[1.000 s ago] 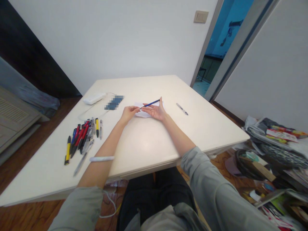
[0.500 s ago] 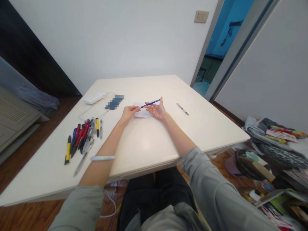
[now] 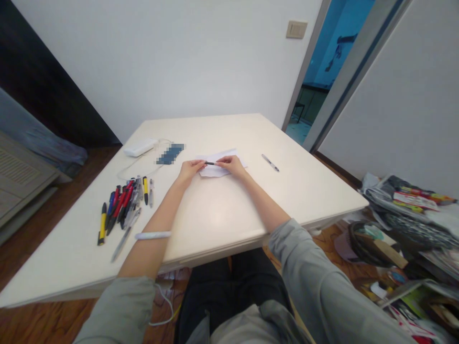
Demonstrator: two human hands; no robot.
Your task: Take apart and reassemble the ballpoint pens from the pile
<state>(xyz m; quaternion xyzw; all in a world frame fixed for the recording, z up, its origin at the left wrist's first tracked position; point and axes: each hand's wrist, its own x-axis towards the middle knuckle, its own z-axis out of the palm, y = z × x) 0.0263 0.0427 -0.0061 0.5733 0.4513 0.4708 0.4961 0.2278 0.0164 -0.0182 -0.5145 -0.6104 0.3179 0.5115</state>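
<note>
Both hands meet over a creased white paper sheet (image 3: 211,172) on the table. Between them lies a pen (image 3: 211,163), roughly level, with only a dark section and a small pale bit near the right fingers showing. My left hand (image 3: 191,171) is closed in a pinch on its left end. Fingers of my right hand (image 3: 232,165) are closed on its right end and hide that part. Right of the hands, a clear pen with dark ends (image 3: 270,162) lies alone on the tabletop.
A pile of red, blue, black and clear pens (image 3: 124,203) lies at the left, with yellow-and-black pens (image 3: 102,224) beside it. Behind are a white power strip (image 3: 139,147) with cables and a blurred dark-blue object (image 3: 170,154). The table (image 3: 218,215) reaches the wall.
My right hand has turned from a spread palm to a pinch on the pen. The blue barrel seen earlier no longer shows. More of the paper is visible around the right hand.
</note>
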